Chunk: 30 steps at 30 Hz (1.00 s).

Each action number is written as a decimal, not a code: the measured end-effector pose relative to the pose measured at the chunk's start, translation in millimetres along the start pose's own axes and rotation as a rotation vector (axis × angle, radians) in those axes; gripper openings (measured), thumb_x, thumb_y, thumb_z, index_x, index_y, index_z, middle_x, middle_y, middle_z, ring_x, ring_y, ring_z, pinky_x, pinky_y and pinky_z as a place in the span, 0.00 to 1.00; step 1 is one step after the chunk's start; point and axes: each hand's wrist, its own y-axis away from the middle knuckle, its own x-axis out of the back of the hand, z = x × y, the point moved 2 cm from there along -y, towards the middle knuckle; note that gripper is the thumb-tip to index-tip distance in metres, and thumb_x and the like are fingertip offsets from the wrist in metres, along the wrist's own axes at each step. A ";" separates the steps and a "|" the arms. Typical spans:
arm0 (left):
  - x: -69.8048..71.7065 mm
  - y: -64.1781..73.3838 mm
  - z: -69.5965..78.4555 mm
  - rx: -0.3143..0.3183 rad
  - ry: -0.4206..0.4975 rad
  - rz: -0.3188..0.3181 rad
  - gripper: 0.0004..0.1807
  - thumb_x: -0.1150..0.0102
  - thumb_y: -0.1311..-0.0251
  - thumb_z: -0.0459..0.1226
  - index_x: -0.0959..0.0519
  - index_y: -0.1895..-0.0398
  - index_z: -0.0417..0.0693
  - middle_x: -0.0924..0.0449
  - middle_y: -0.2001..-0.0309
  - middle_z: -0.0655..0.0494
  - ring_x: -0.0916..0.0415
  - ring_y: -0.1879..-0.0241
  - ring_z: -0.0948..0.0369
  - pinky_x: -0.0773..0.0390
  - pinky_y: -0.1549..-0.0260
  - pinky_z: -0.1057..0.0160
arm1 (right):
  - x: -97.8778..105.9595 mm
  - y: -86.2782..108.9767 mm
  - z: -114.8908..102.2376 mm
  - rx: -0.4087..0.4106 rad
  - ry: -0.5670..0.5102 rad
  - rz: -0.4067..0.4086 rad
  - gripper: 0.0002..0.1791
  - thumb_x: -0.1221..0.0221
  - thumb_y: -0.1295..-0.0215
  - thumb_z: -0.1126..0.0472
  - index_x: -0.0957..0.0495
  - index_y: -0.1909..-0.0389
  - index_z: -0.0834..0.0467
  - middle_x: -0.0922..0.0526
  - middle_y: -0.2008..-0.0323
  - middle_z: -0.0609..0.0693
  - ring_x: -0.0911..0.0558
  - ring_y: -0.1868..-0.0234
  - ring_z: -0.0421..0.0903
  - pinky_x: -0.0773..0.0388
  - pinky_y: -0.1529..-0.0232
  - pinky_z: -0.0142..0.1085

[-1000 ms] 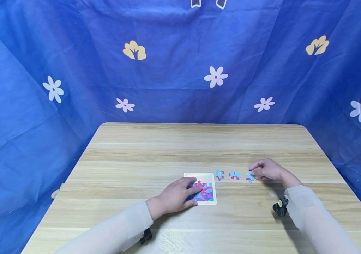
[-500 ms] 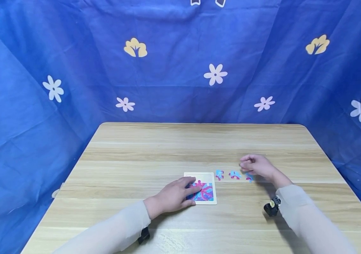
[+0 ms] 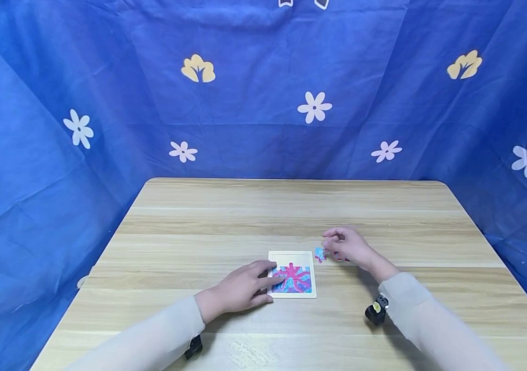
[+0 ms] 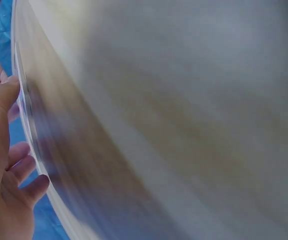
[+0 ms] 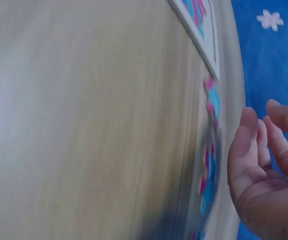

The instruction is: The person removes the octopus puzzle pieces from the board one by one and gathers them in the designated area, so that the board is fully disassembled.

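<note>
A white-framed jigsaw tray (image 3: 313,288) lies flat near the middle of the table; its lower part holds a pink octopus picture (image 3: 296,282), and its top strip is bare. My left hand (image 3: 242,288) rests on the tray's left side, fingers spread and reaching over the picture. To the right, my right hand (image 3: 351,248) hovers above a row of loose jigsaw pieces with fingers loosely bent. Nothing shows between its thumb and fingers (image 5: 244,140) in the right wrist view. The nearest blue-pink piece (image 3: 320,254) lies beside the tray; another piece (image 5: 208,170) is partly hidden in the head view.
The wooden table (image 3: 226,216) runs back to a blue curtain (image 3: 254,103) with flower prints. Small black wrist cameras (image 3: 376,310) hang under both sleeves, close over the tabletop.
My right hand has moved left along the row of pieces, from the farthest one toward the tray. My left hand has slid slightly left, uncovering more of the octopus picture.
</note>
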 end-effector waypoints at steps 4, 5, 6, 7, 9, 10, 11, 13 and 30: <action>1.7 6.3 -2.1 -0.009 0.004 0.011 0.26 0.42 0.39 0.52 0.24 0.39 0.53 0.33 0.37 0.43 0.35 0.37 0.50 0.34 0.39 0.52 | -19.4 -2.5 -2.5 -0.018 -0.015 -0.021 0.18 0.41 0.37 0.69 0.28 0.47 0.73 0.20 0.63 0.57 0.17 0.63 0.49 0.17 0.61 0.41; 1.9 7.6 -2.6 -0.009 0.003 0.008 0.26 0.42 0.38 0.52 0.24 0.39 0.53 0.33 0.37 0.43 0.35 0.37 0.50 0.34 0.39 0.53 | -23.9 -3.2 -2.6 -0.027 -0.013 -0.023 0.18 0.41 0.36 0.68 0.27 0.47 0.71 0.20 0.63 0.56 0.17 0.63 0.49 0.17 0.60 0.41; 2.1 8.8 -3.0 -0.009 0.004 0.005 0.26 0.42 0.38 0.52 0.24 0.40 0.53 0.33 0.37 0.43 0.35 0.37 0.50 0.35 0.39 0.53 | -28.1 -3.6 -3.1 -0.032 -0.002 -0.028 0.17 0.41 0.37 0.68 0.27 0.48 0.70 0.21 0.63 0.56 0.17 0.63 0.49 0.17 0.61 0.41; 1.9 9.8 -3.5 -0.010 0.002 0.001 0.26 0.43 0.38 0.52 0.24 0.39 0.53 0.33 0.37 0.43 0.36 0.37 0.50 0.35 0.39 0.53 | -32.0 -4.0 -3.3 -0.031 0.006 -0.040 0.17 0.41 0.36 0.67 0.26 0.48 0.70 0.21 0.63 0.55 0.17 0.63 0.49 0.17 0.60 0.41; 2.0 11.9 -4.2 -0.010 0.008 -0.006 0.26 0.43 0.38 0.52 0.24 0.39 0.54 0.34 0.36 0.43 0.36 0.37 0.50 0.35 0.38 0.53 | -39.8 -4.8 -3.8 -0.033 0.023 -0.058 0.17 0.40 0.37 0.66 0.26 0.48 0.68 0.22 0.64 0.54 0.17 0.63 0.48 0.17 0.61 0.40; 1.8 12.9 -4.8 -0.010 0.007 -0.009 0.26 0.43 0.38 0.52 0.25 0.39 0.54 0.34 0.36 0.43 0.36 0.37 0.50 0.35 0.38 0.53 | -43.5 -5.0 -4.2 -0.035 0.023 -0.069 0.17 0.40 0.37 0.66 0.25 0.49 0.68 0.22 0.64 0.54 0.18 0.63 0.48 0.17 0.61 0.39; 1.8 13.8 -5.1 -0.010 0.007 -0.011 0.26 0.43 0.38 0.52 0.25 0.38 0.54 0.34 0.36 0.43 0.36 0.37 0.50 0.35 0.38 0.53 | -46.9 -5.0 -4.9 -0.031 0.033 -0.080 0.17 0.40 0.37 0.66 0.25 0.49 0.67 0.22 0.65 0.53 0.18 0.64 0.47 0.17 0.61 0.39; 1.7 15.4 -5.7 -0.010 0.013 -0.015 0.26 0.43 0.38 0.52 0.25 0.38 0.54 0.34 0.36 0.43 0.36 0.37 0.50 0.35 0.38 0.53 | -53.4 -5.0 -6.6 -0.014 0.050 -0.101 0.17 0.39 0.37 0.65 0.25 0.49 0.68 0.22 0.65 0.53 0.18 0.65 0.46 0.17 0.63 0.39; 2.1 19.1 -9.1 -0.002 0.031 -0.027 0.26 0.42 0.39 0.52 0.24 0.39 0.55 0.34 0.36 0.45 0.36 0.37 0.51 0.35 0.38 0.53 | -90.3 -4.7 -18.0 0.026 0.101 -0.194 0.14 0.37 0.41 0.67 0.22 0.54 0.66 0.19 0.69 0.51 0.18 0.67 0.47 0.17 0.67 0.39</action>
